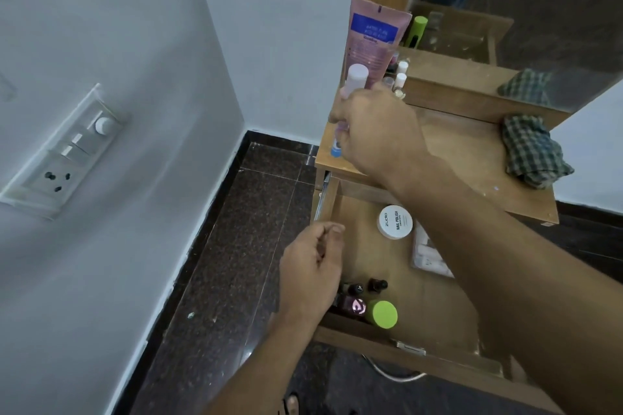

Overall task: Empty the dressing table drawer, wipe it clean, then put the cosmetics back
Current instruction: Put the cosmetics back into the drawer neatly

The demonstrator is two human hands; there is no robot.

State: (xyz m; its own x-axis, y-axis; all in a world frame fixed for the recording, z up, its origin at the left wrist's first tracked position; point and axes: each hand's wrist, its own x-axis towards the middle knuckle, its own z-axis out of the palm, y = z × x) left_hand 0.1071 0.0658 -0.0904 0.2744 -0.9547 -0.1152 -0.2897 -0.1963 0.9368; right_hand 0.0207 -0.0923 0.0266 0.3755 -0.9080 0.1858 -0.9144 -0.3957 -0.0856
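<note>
Wooden tabletop (455,152), slim white-capped pink bottle (352,84)

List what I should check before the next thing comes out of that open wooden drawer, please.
1. Right hand free: not ok, it grips a pale pink tube with a blue end.
2. Left hand free: ok, loosely curled, holding nothing.
3. Wooden drawer emptied: not ok; a white round jar, a green-capped bottle and dark nail polish bottles lie inside.
4. Green checked cloth at hand: ok, on the wooden table top.
</note>
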